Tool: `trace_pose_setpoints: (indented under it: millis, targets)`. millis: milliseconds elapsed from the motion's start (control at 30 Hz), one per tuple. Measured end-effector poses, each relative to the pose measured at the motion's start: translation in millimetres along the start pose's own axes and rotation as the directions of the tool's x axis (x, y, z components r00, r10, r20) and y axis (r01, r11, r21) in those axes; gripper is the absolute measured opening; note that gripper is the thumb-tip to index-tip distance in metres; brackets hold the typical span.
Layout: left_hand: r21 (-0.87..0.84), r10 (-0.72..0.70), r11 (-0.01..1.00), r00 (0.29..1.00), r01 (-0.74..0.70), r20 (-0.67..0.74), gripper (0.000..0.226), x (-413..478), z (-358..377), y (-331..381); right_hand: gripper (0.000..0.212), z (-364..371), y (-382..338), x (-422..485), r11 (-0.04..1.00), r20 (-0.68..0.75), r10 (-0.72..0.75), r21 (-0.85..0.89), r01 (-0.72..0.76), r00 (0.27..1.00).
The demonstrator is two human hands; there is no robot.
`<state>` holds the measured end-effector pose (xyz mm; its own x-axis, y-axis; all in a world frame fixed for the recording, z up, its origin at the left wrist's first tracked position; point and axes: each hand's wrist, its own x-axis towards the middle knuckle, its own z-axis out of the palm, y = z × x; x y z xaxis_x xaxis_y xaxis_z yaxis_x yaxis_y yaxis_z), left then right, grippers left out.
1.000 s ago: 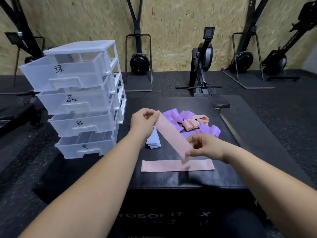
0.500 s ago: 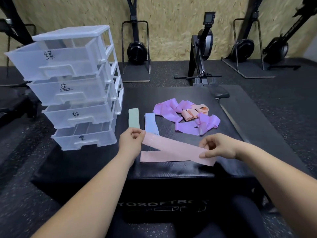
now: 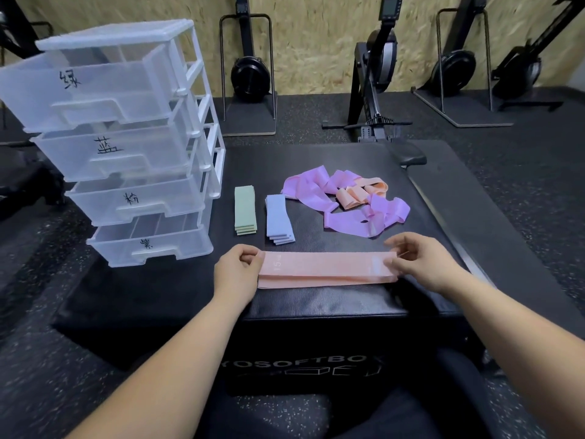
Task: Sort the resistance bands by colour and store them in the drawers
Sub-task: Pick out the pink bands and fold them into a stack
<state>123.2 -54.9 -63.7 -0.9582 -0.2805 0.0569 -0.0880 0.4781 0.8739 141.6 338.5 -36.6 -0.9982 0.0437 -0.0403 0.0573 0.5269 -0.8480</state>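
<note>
Pink band [image 3: 326, 264] now lies flat on the 2nd pink band [image 3: 316, 282] at the black box's [image 3: 316, 307] front edge, no longer slanted, w/ my L hand [image 3: 235, 270] & R hand [image 3: 421, 264] each pinching an end; it's light, floppy, stretchy, so best held by both ends.

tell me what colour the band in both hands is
Pale pink band, clearest in the head view.

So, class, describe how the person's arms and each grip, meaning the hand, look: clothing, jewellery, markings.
No sleeve shows on the left arm or the right arm; both are bare up to the picture's edge. The left grip and right grip wear no glove, and no ring, watch, strap or marking is visible.
</note>
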Motion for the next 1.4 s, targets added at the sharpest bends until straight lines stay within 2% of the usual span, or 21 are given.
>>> trace_pose_setpoints:
  millis: [167, 333, 433, 500, 600, 733, 800, 900, 1000, 1167, 1400]
  targets:
    - [0.040, 0.071, 0.997, 0.997, -0.072, 0.026, 0.003, -5.6, 2.5, -7.3, 0.037, 15.7, 2.9, -12.0, 0.999, -0.276, -0.035, -0.035, 0.027, 0.961]
    - [0.212, 0.194, 0.956, 0.979, -0.205, 0.068, 0.003, -8.1, 4.3, -14.3, 0.040, 33.9, 6.4, -23.1, 0.988, -0.335, -0.100, -0.144, 0.054, 0.937]
    - [0.331, 0.240, 0.907, 0.965, -0.261, 0.102, 0.007, -9.2, 6.7, -21.3, 0.046, 42.0, 11.2, -26.6, 0.975, -0.332, -0.137, -0.210, 0.069, 0.933]
    - [0.366, 0.259, 0.887, 0.960, -0.281, 0.109, 0.008, -9.3, 9.1, -27.9, 0.043, 46.7, 19.2, -25.7, 0.946, -0.325, -0.163, -0.319, 0.054, 0.932]
    - [0.327, 0.251, 0.905, 0.962, -0.273, 0.110, 0.004, -7.6, 10.2, -35.0, 0.031, 51.5, 34.4, -26.0, 0.882, -0.315, -0.256, -0.463, 0.088, 0.914]
    - [0.236, 0.242, 0.934, 0.961, -0.268, 0.132, 0.009, -5.9, 7.0, -38.8, 0.019, 54.0, 45.7, -26.7, 0.847, -0.288, -0.336, -0.509, 0.154, 0.897]
    - [0.205, 0.273, 0.928, 0.942, -0.312, 0.197, 0.017, -6.0, 2.1, -40.2, 0.022, 53.4, 47.8, -26.6, 0.823, -0.230, -0.356, -0.535, 0.188, 0.906]
    - [0.186, 0.311, 0.905, 0.893, -0.383, 0.326, 0.044, -6.8, -8.2, -43.1, 0.044, 52.1, 50.3, -29.8, 0.761, -0.058, -0.356, -0.597, 0.253, 0.933]
    - [0.217, 0.334, 0.876, 0.866, -0.431, 0.372, 0.053, -6.6, -13.0, -45.6, 0.049, 51.5, 49.2, -31.5, 0.757, -0.020, -0.338, -0.600, 0.259, 0.941]
    - [0.235, 0.327, 0.879, 0.882, -0.416, 0.338, 0.043, -8.6, -10.1, -46.3, 0.042, 51.7, 50.0, -28.4, 0.785, -0.056, -0.324, -0.572, 0.236, 0.944]
    - [0.281, 0.322, 0.863, 0.886, -0.419, 0.332, 0.039, -11.2, -8.1, -43.9, 0.040, 51.3, 47.8, -30.1, 0.796, -0.072, -0.311, -0.564, 0.218, 0.948]
